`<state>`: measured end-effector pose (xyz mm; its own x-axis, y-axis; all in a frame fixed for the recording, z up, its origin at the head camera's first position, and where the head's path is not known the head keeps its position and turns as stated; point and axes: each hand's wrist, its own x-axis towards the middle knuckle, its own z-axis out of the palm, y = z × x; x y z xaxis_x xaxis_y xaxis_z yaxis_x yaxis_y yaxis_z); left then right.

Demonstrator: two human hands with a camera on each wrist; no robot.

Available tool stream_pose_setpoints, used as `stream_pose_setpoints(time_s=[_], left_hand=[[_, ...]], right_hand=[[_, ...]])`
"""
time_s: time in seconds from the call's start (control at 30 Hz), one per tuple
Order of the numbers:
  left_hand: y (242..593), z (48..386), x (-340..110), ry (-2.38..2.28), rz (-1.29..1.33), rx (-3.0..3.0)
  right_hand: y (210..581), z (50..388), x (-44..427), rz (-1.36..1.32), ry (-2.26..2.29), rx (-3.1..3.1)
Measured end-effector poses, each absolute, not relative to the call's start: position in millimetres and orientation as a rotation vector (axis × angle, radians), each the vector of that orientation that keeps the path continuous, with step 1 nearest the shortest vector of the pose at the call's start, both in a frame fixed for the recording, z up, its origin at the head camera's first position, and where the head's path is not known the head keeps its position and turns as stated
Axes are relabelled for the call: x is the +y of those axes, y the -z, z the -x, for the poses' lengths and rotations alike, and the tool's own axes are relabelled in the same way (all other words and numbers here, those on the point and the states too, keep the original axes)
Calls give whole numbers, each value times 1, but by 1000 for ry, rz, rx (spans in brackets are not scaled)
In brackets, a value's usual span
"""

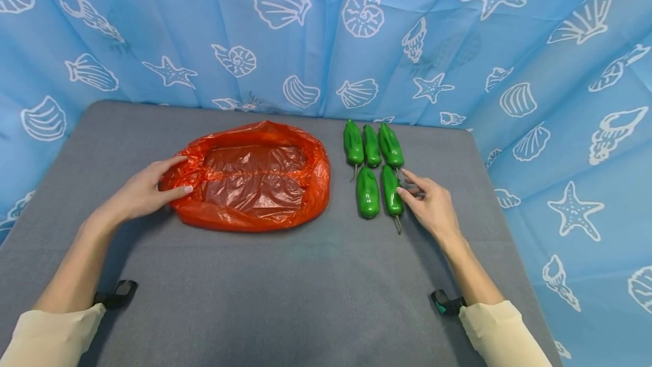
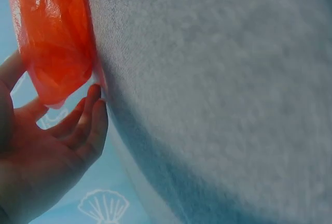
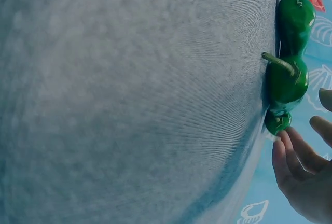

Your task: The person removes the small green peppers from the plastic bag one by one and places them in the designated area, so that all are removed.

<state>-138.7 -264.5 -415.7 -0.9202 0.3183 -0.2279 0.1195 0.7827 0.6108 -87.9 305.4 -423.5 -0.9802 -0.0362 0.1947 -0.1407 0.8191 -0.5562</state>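
Note:
An open red plastic bag (image 1: 320, 188) lies left of centre, its rim folded outward round a wide mouth. My left hand (image 1: 145, 188) is at the bag's left end, thumb and index finger touching the rim and spread apart; in the left wrist view its fingers curve loosely beside the red plastic (image 2: 57, 37). To the right, green peppers stand in two rows: three behind, including a back-left pepper (image 1: 354, 143), and two in front. My right hand (image 1: 432, 203) is beside the front-right pepper (image 1: 391, 191), thumb tip at its side, fingers parted and not closed round it.
A grey cloth-covered table (image 1: 285, 299) carries everything. Behind it and along the right side hangs a blue curtain (image 1: 326, 33) with white shells and starfish. The front-left pepper (image 1: 368, 192) lies between the bag and the front-right pepper.

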Motion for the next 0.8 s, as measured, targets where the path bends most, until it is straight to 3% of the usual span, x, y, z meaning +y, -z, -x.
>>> stream_pose_setpoints(time_s=[0.8], left_hand=[[408, 124, -271, -750, -325, 2899]], right_hand=[[409, 107, 269, -381, -612, -2897]])
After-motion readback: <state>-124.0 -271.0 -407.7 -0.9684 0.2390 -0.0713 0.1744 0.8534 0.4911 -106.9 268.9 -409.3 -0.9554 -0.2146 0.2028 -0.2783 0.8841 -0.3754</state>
